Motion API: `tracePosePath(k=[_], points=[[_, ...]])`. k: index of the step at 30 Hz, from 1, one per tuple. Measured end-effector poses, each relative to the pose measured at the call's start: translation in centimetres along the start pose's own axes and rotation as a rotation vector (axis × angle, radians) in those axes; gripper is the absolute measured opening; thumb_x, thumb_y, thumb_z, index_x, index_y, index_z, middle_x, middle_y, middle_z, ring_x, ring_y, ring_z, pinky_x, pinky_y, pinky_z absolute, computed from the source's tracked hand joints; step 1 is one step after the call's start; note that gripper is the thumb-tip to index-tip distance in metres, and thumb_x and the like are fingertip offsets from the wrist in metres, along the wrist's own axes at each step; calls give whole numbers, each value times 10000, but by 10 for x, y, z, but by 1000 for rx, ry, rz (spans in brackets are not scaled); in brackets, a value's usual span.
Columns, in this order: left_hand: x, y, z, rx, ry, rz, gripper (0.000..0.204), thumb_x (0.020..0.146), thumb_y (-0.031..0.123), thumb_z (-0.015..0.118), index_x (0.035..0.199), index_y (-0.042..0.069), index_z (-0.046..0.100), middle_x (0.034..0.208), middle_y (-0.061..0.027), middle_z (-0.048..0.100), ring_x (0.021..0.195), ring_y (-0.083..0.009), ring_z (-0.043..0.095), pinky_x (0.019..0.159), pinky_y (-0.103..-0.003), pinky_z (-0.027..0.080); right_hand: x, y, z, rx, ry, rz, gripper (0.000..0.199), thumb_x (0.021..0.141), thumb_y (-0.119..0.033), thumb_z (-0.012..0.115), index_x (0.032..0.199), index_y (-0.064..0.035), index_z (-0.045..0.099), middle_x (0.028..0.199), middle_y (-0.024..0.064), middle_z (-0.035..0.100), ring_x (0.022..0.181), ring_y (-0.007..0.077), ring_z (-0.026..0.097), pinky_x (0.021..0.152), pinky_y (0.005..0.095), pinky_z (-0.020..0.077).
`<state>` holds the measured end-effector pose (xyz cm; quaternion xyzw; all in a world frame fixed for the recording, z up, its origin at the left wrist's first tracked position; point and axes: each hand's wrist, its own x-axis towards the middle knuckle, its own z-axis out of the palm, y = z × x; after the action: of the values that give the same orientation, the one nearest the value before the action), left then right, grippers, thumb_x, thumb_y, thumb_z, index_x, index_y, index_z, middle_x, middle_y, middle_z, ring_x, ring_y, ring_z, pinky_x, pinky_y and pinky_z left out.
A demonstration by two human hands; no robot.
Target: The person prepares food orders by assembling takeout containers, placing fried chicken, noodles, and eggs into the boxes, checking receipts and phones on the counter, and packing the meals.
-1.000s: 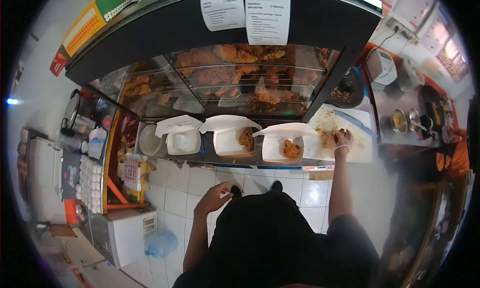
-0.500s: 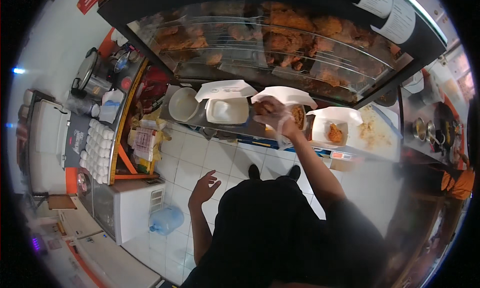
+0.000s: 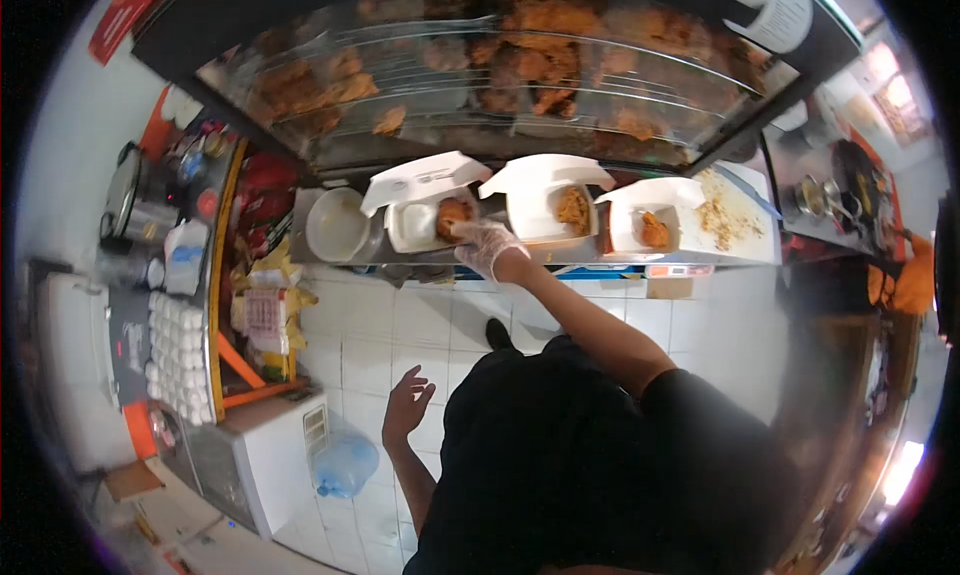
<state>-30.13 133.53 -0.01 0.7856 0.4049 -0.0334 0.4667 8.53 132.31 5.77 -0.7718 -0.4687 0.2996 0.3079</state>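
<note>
My right hand (image 3: 487, 247), in a clear plastic glove, has its fingertips closed on a brown piece of fried chicken (image 3: 453, 215) at the right side of the left open white takeaway box (image 3: 400, 237). A white round mound, perhaps rice, lies beside it in that box. In the middle open box (image 3: 528, 213) sits a breaded chicken piece (image 3: 573, 212). The right open box (image 3: 622, 233) contains a smaller golden piece (image 3: 655, 229). My bare left hand (image 3: 408, 405) hangs over the floor with fingers apart, holding nothing.
Beyond the boxes stands a glass display case (image 3: 440, 65) with fried chicken on racks. A round white tub (image 3: 337, 225) is at the left, a crumb-strewn white board (image 3: 735, 220) at the right. Stacked white cups (image 3: 180, 360) and a blue water bottle (image 3: 345, 465) are farther left.
My right hand has moved left from the middle box to the left box, bringing the brown chicken piece with it. The view has shifted slightly; my left hand still hangs free.
</note>
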Motion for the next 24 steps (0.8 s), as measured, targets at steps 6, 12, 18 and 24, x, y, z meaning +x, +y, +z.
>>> tracePosePath(k=[6, 12, 18, 24], points=[[74, 186, 7, -126, -37, 503, 633, 833, 214, 827, 1359, 59, 511, 1158, -122, 603, 985, -237, 624, 864, -374, 530, -58, 21, -37, 1086, 284, 354, 399, 982, -282, 672, 1216, 42, 667, 1050, 72, 728, 951, 124, 655, 866, 254, 502], [86, 374, 50, -102, 47, 975, 634, 821, 119, 796, 1361, 39, 474, 1221, -146, 506, 1032, -251, 568, 837, -377, 520, -81, 26, -127, 1230, 999, 75, 575, 1001, -133, 612, 1497, 44, 382, 1469, 202, 509, 1306, 224, 515, 1108, 308, 380], [88, 461, 93, -41, 152, 1105, 564, 790, -96, 652, 1315, 31, 488, 1170, -174, 511, 931, -321, 609, 771, -415, 523, -128, 47, -199, 1152, 1109, -141, 508, 1010, -112, 584, 1474, 30, 436, 1459, 175, 520, 1317, 222, 523, 1110, 289, 392], [91, 515, 122, -17, 271, 1131, 589, 790, -101, 644, 1327, 88, 490, 1111, -161, 536, 961, -343, 620, 762, -418, 532, -179, 23, -240, 1068, 1182, -119, 450, 1037, -174, 557, 1436, 24, 496, 1346, 122, 602, 1189, 139, 558, 1023, 265, 423]])
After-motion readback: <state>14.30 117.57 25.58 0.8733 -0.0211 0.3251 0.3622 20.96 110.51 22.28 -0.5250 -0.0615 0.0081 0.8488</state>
